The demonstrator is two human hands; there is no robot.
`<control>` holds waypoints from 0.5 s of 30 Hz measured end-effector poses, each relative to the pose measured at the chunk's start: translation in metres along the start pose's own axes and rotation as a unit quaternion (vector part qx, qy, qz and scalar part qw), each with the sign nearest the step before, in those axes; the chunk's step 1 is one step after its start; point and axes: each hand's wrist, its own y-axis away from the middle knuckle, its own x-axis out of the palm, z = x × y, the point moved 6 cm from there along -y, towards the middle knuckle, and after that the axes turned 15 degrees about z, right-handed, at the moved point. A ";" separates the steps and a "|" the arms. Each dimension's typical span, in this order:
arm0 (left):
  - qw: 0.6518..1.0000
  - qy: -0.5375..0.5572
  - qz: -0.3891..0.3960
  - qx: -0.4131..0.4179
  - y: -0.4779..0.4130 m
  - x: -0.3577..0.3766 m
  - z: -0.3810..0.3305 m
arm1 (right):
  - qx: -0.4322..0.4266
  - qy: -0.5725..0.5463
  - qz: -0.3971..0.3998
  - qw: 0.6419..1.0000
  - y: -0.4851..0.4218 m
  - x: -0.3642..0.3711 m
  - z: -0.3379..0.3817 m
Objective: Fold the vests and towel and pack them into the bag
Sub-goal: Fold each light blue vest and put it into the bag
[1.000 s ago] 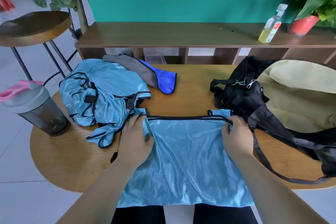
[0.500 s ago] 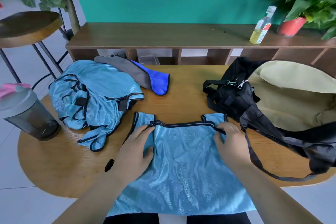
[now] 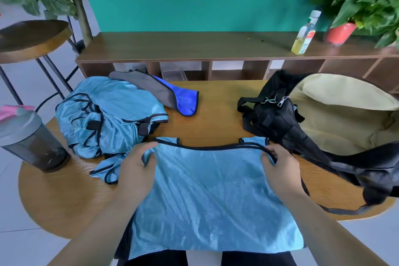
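Observation:
A light blue vest [image 3: 211,190] with black trim lies flat on the round wooden table [image 3: 54,196], its lower edge hanging over the near rim. My left hand [image 3: 136,170] pinches its upper left corner and my right hand [image 3: 278,168] pinches the upper right corner at the black trim. A crumpled heap of more blue vests [image 3: 108,114] lies at the left. Behind the heap is a grey and blue towel [image 3: 168,95]. The black bag [image 3: 313,127] lies open at the right, showing its beige lining.
A grey shaker cup [image 3: 28,140] with a pink lid stands at the table's left edge. The bag's strap [image 3: 336,209] loops over the near right rim. Behind the table runs a low wooden shelf [image 3: 194,49] with a bottle [image 3: 304,34] and a potted plant [image 3: 354,6]. A stool [image 3: 30,39] stands far left.
Both hands have shifted outward along the vest's top edge and now pinch its corners. The vest's top edge lies more stretched out. The camera view has shifted slightly.

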 end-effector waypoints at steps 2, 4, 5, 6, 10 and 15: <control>0.999 0.010 -0.026 0.018 0.000 -0.009 -0.007 | 0.004 -0.019 -0.009 1.000 -0.001 -0.009 0.008; 0.999 0.003 -0.039 0.038 -0.006 -0.016 -0.018 | 0.005 -0.012 -0.024 1.000 -0.010 -0.018 0.015; 0.998 -0.006 -0.041 0.045 -0.012 -0.018 -0.020 | 0.008 0.005 -0.031 0.999 -0.018 -0.021 0.016; 0.998 -0.022 -0.039 0.045 -0.020 -0.017 -0.020 | 0.016 0.031 -0.033 0.999 -0.027 -0.021 0.015; 0.988 -0.150 0.017 0.008 -0.048 -0.001 0.002 | 0.088 0.150 -0.009 0.985 -0.056 -0.010 -0.006; 0.960 -0.277 0.021 0.036 -0.040 0.012 0.017 | 0.106 0.222 -0.018 0.969 -0.057 0.000 -0.014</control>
